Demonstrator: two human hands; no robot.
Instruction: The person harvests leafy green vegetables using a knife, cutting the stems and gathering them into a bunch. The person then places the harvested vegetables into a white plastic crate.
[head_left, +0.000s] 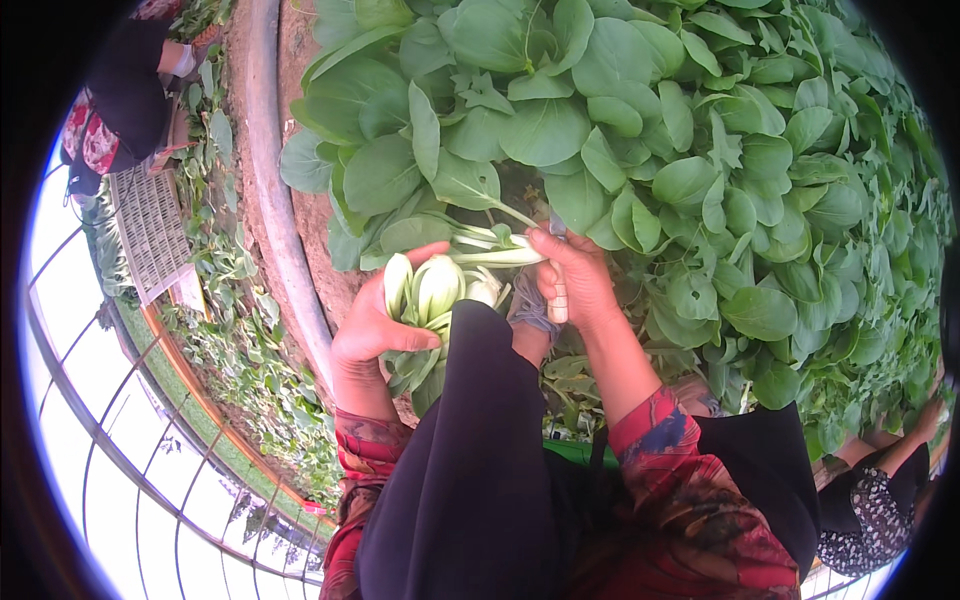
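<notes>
My left hand is wrapped around several bok choy heads, their pale stem bases turned up and leaves hanging below. My right hand grips a small knife by its light handle; a bit of the blade shows above the fist. Between the thumb and fingers of that same hand is the end of a bok choy plant, whose stalks and leaves stretch left toward my left hand. Just beyond both hands stand growing bok choy plants. My dark-trousered knee rises between my forearms.
A grey pipe runs along bare soil at the left. Past it lie a strip of leafy plants and a slatted plastic crate. One person is at the upper left, another at the lower right. My shoe is below my hands.
</notes>
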